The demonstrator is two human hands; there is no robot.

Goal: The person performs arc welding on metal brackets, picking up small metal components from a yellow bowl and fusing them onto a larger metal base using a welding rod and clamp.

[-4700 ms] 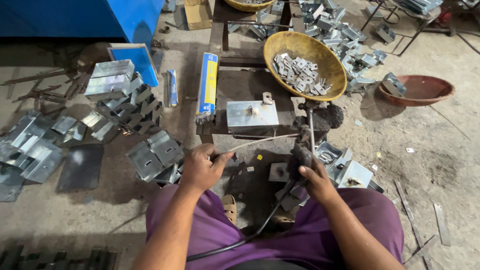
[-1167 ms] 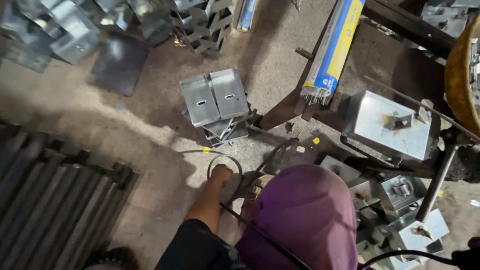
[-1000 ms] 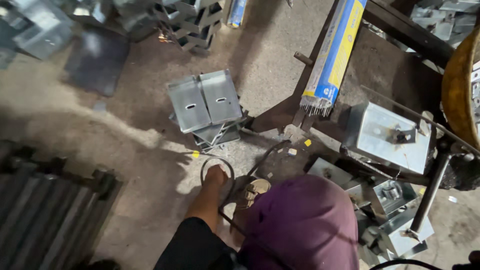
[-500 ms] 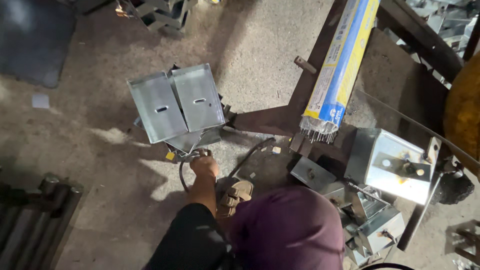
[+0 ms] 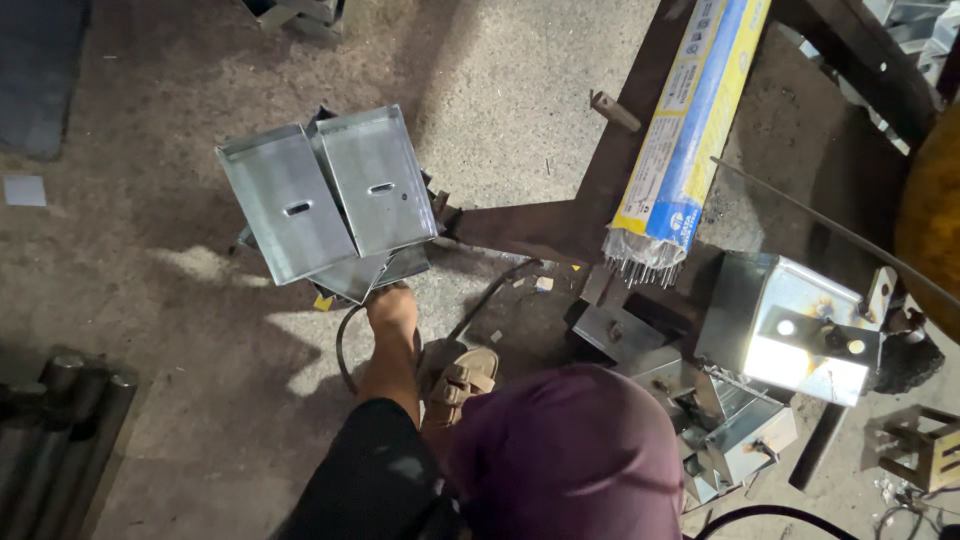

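Two shiny slotted metal trays (image 5: 330, 195) stacked on the floor (image 5: 130, 330), just left of the blue rod packet (image 5: 690, 110). Left hand (image 5: 392, 308) stretched out to their lower edge, grip hidden, cannot tell.

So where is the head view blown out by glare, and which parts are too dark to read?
In the head view, glare whitens the top of the metal box at right; the two slotted metal trays shine but stay readable. The left hand below them is well lit. The pipes at lower left and the top-left corner sink into shadow.
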